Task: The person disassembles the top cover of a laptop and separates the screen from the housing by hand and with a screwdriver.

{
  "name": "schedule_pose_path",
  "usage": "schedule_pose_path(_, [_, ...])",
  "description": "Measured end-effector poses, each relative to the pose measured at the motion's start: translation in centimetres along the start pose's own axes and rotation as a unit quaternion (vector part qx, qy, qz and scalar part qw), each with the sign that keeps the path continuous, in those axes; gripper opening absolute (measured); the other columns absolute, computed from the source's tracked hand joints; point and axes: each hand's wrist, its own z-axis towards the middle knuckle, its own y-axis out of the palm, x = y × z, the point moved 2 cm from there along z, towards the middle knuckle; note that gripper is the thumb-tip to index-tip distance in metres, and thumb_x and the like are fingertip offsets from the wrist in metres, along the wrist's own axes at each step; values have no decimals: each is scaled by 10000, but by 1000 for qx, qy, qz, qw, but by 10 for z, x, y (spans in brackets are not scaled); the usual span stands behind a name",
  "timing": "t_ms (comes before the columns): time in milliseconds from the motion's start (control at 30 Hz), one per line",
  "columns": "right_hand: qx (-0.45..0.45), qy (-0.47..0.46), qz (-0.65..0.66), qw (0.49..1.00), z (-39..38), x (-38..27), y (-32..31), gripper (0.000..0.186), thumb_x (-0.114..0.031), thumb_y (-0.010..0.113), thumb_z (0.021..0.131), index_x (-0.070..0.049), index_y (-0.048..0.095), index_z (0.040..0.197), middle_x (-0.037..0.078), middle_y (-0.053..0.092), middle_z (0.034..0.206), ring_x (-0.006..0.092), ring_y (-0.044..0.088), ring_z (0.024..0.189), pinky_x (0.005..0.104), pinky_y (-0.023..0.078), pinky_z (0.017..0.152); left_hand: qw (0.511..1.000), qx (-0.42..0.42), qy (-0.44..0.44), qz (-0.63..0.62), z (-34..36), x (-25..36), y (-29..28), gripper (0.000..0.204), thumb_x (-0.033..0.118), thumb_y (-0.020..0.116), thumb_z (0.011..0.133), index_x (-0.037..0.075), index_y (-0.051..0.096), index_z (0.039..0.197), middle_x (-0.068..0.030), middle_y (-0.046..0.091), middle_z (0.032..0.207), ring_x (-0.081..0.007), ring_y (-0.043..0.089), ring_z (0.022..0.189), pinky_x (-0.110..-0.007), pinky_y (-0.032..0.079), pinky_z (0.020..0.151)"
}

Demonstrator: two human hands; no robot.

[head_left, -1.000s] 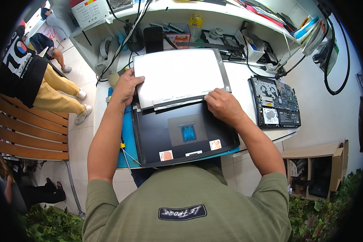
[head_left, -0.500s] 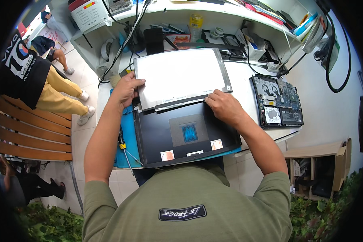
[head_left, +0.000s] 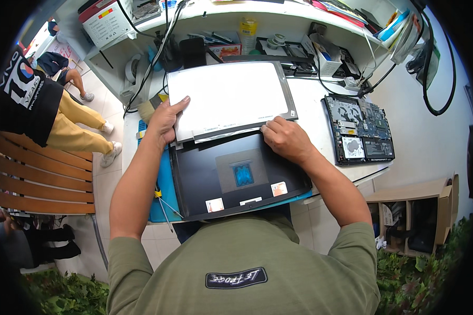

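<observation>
A laptop screen panel [head_left: 228,97], its white back facing up, is tilted over the far part of a black laptop lid [head_left: 197,176]. My left hand [head_left: 165,119] grips the panel's left edge, thumb on top and fingers underneath. At the panel's near edge, towards its right corner, my right hand [head_left: 286,137] is closed in a pinch; its fingertips are partly hidden. A grey square with a blue centre [head_left: 243,175] and two small pale stickers lie inside the lid. Beneath the lid is a blue mat [head_left: 163,181].
Screwdrivers [head_left: 163,203] lie left of the lid. An opened laptop base [head_left: 358,128] with exposed boards sits at the table's right. Cables [head_left: 157,58] hang at the far left from a cluttered shelf [head_left: 220,11]. People and a wooden bench [head_left: 42,173] are to the left.
The panel has shifted slightly left in the picture, along with both hands and the lid. My left thumb points further up across the panel. Both hands keep their places on its edges.
</observation>
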Motion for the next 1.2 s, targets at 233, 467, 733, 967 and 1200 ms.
schedule_pose_path(233, [10,-4,24,1000,0,3,-1,83,-57,695,877,9,728,914,98,708,896,247,702,891,367,619,748,999,14,34,15,5,-3,2,488,173,780,994,-42,582,1385,-161,709,1262,-244,712,1142,-405,626,967])
schedule_pose_path(467, [32,-16,48,998,2,4,-3,91,-57,730,856,-6,738,931,72,704,919,235,692,885,358,612,744,998,34,41,39,3,1,3,518,209,790,996,-34,551,1387,-148,714,1212,-233,738,1054,-383,643,906])
schedule_pose_path(733, [77,-40,30,996,-4,9,2,131,-37,742,819,-3,745,945,59,701,911,216,684,868,328,612,707,998,22,49,36,7,0,3,494,195,778,1000,-38,564,1379,-153,717,1208,-234,746,1030,-386,649,882])
schedule_pose_path(967, [110,-36,3,993,-12,6,3,160,-39,746,825,-2,751,980,62,704,904,209,688,865,314,607,686,998,16,53,34,8,-2,3,478,185,748,1018,-49,562,1391,-153,718,1212,-237,745,1037,-387,643,893])
schedule_pose_path(1200, [139,-16,1,990,-19,10,9,169,-40,758,857,-1,752,1022,69,729,898,203,711,796,310,601,663,998,13,56,35,6,-2,3,470,182,741,1024,-48,563,1393,-155,714,1224,-234,734,1063,-376,631,909])
